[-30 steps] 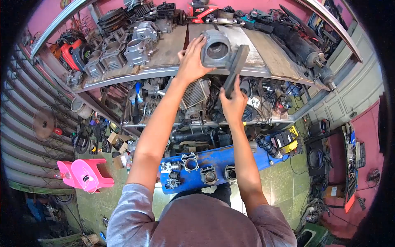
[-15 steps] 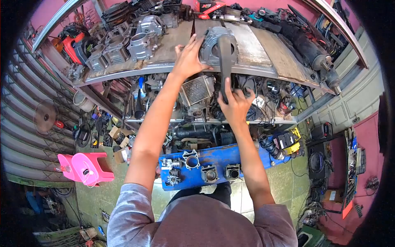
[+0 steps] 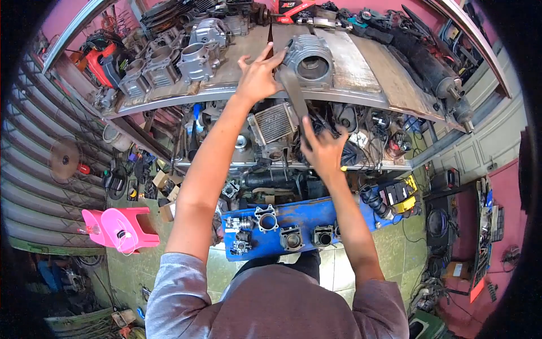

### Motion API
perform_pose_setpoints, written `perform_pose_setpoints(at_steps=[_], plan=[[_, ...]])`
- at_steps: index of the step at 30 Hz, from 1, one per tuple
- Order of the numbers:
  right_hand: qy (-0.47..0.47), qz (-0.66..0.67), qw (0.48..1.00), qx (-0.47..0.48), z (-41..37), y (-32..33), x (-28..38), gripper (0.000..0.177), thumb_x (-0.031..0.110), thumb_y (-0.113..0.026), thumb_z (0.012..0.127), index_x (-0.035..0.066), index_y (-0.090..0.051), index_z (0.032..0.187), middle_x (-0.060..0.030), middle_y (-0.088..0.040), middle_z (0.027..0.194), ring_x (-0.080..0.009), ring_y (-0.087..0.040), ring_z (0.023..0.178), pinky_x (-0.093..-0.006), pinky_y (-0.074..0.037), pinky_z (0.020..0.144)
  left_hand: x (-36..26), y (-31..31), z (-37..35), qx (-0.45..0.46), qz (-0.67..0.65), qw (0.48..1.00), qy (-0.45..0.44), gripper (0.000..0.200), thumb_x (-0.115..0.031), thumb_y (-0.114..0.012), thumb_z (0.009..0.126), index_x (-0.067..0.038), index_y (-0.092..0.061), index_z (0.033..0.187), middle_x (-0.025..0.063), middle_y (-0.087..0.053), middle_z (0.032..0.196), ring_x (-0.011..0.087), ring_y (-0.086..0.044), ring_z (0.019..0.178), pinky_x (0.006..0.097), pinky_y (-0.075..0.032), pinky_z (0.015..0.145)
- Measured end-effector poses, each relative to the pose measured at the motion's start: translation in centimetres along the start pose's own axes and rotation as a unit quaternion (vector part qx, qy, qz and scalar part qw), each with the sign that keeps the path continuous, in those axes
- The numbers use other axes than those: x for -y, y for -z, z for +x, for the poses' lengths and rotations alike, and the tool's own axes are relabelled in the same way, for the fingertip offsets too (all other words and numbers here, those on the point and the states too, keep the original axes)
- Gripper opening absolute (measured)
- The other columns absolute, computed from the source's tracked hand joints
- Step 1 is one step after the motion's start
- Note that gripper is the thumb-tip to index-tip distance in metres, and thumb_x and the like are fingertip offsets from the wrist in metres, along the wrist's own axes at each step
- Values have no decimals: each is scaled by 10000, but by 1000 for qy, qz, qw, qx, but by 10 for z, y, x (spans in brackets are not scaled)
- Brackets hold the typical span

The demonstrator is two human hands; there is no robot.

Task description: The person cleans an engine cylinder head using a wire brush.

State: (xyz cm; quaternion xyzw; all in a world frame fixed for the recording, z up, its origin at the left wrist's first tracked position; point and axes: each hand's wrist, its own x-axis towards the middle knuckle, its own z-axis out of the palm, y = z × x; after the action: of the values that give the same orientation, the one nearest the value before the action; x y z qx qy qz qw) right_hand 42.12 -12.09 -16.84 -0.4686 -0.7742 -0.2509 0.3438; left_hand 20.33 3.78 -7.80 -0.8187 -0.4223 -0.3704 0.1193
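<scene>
A grey finned engine cylinder stands on the upper shelf, its large round bore facing me. My left hand is at its left side, fingers spread and fingertips right at the casting. Below the bore, my right hand grips the lower end of a long, flat grey tool, blurred by motion; I cannot tell its exact kind. The tool slants up and left, its upper end overlapping the cylinder's lower left edge in this view.
More cylinders crowd the shelf's left side, and a black exhaust muffler lies on the right. A radiator sits one level down. Several engine parts rest on the blue bench before me. A pink stool stands left.
The tool has swung from upright in front of the bore to a leftward slant, uncovering the bore. My left hand stays beside the cylinder; the view has shifted slightly.
</scene>
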Motion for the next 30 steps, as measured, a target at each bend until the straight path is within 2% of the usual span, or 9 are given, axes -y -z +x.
perform_pose_setpoints(at_steps=[2,5,9,12,16,17,23,27,30], plan=[[-21,29,999,-32,-28,-8,9,717,201,-808,760,142,-581,1437,21,-588,631,-141,-578,699,-512,-370,979,0,-1,-3,-8,6,1000,2,1063,-511,-920,556,-229,-511,1495,46,-713,1272,186,-386,1487,608,-210,1089],[-7,68,992,-103,-8,0,13,708,185,-806,741,142,-603,1418,12,-593,662,-154,-582,747,-509,-359,985,-7,14,-1,45,-18,998,32,1072,-506,-918,559,-245,-496,1510,73,-715,1267,170,-389,1484,589,-215,1097],[-35,-21,995,-88,48,19,10,703,197,-780,735,163,-615,1418,-15,-592,735,-192,-581,857,-483,-339,972,-6,13,-3,64,-5,997,41,955,-510,-914,556,-227,-598,1412,89,-674,1341,163,-458,1426,583,-238,1098],[-59,-18,995,-81,57,21,11,676,230,-766,765,184,-615,1422,-16,-575,716,-210,-569,861,-469,-339,954,-2,8,-2,56,0,998,32,861,-524,-912,547,-209,-672,1311,83,-629,1408,172,-514,1372,592,-248,1096],[-119,12,990,-68,52,10,16,677,279,-759,836,91,-561,1455,-54,-638,754,-235,-551,883,-451,-327,945,-3,8,-4,37,4,999,23,782,-535,-909,543,-185,-724,1218,76,-589,1456,182,-548,1329,598,-248,1095],[-140,41,988,-48,51,11,17,669,295,-747,867,45,-538,1451,-102,-677,861,-256,-562,911,-458,-321,953,-4,9,-4,38,3,999,23,782,-535,-909,543,-185,-724,1218,76,-589,1456,182,-548,1329,598,-248,1095],[-182,101,977,-41,52,5,22,604,292,-724,903,54,-540,1427,-147,-667,1056,-302,-589,1032,-505,-293,1041,-1,5,-5,26,-4,999,18,762,-520,-913,550,-179,-727,1205,74,-592,1445,183,-534,1332,597,-246,1085],[-185,157,968,-61,58,19,26,595,257,-715,904,81,-541,1445,-123,-667,1021,-287,-576,1073,-505,-282,1070,-2,6,-4,9,-14,1000,12,779,-521,-920,530,-180,-725,1202,71,-647,1366,186,-532,1332,595,-240,1085],[-129,74,987,-58,66,23,15,590,232,-716,897,136,-554,1456,-91,-664,1023,-273,-581,1050,-503,-296,1053,-4,7,-3,4,-24,1000,15,800,-531,-920,523,-188,-716,1217,56,-695,1288,188,-507,1367,594,-233,1086]])
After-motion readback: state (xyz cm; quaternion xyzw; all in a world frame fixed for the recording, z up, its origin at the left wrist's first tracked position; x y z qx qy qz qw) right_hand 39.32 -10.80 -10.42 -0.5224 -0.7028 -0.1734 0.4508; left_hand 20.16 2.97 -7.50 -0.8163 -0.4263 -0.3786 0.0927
